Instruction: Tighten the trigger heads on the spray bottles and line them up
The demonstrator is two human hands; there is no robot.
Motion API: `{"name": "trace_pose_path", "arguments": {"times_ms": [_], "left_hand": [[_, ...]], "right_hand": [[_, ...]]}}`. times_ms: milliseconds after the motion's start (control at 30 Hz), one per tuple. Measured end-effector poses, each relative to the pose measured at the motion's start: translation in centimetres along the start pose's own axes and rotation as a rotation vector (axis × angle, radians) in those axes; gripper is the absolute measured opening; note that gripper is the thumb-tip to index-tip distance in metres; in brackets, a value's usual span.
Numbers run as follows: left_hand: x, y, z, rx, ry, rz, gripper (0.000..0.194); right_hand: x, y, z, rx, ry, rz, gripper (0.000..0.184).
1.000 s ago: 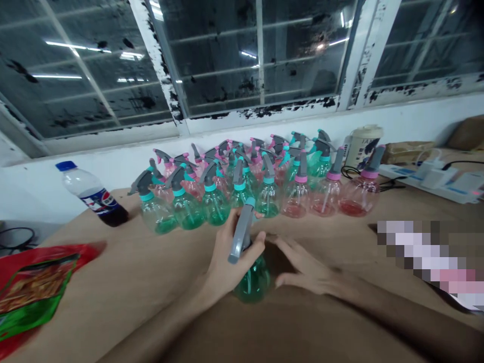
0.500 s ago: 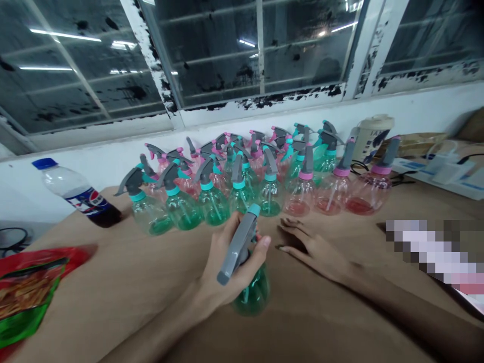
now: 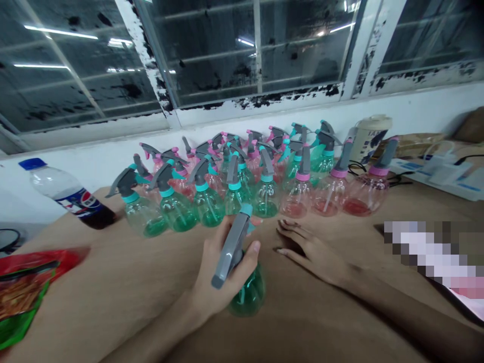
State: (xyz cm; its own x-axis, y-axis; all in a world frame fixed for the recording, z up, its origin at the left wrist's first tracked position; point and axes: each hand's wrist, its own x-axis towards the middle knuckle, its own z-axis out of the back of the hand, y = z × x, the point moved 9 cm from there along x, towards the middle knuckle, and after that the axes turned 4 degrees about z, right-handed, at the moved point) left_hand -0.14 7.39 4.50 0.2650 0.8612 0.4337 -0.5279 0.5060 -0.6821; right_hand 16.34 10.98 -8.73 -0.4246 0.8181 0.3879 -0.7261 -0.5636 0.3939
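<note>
My left hand [image 3: 217, 272] is wrapped round the neck of a green spray bottle [image 3: 245, 295] with a grey trigger head and teal collar, standing on the wooden table [image 3: 124, 287]. To the right of it my right hand [image 3: 315, 252] lies flat on the table, fingers stretched out and apart, holding nothing. Behind both hands stands a crowd of several green and pink spray bottles [image 3: 242, 176] along the wall.
A cola bottle [image 3: 66, 194] with a blue cap leans at the far left. A red and green snack bag [image 3: 22, 290] lies at the left edge. At the back right are a lidded cup [image 3: 370, 138] and a power strip [image 3: 442, 176] with cables. A blurred patch covers the right.
My right hand has drawn away from the held bottle and now rests flat further back on the table. The left hand keeps its grip, with the bottle shifted slightly left.
</note>
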Motion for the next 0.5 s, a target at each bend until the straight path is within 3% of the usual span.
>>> {"name": "trace_pose_path", "arguments": {"times_ms": [333,500], "left_hand": [[-0.18,0.10,-0.39,-0.011,0.032,0.004,0.025],[0.06,-0.30,-0.19,0.011,0.046,-0.020,0.016]], "right_hand": [[-0.08,0.08,0.14,-0.010,0.005,0.015,0.058],[-0.07,0.11,0.20,-0.010,0.009,0.011,0.057]]}}
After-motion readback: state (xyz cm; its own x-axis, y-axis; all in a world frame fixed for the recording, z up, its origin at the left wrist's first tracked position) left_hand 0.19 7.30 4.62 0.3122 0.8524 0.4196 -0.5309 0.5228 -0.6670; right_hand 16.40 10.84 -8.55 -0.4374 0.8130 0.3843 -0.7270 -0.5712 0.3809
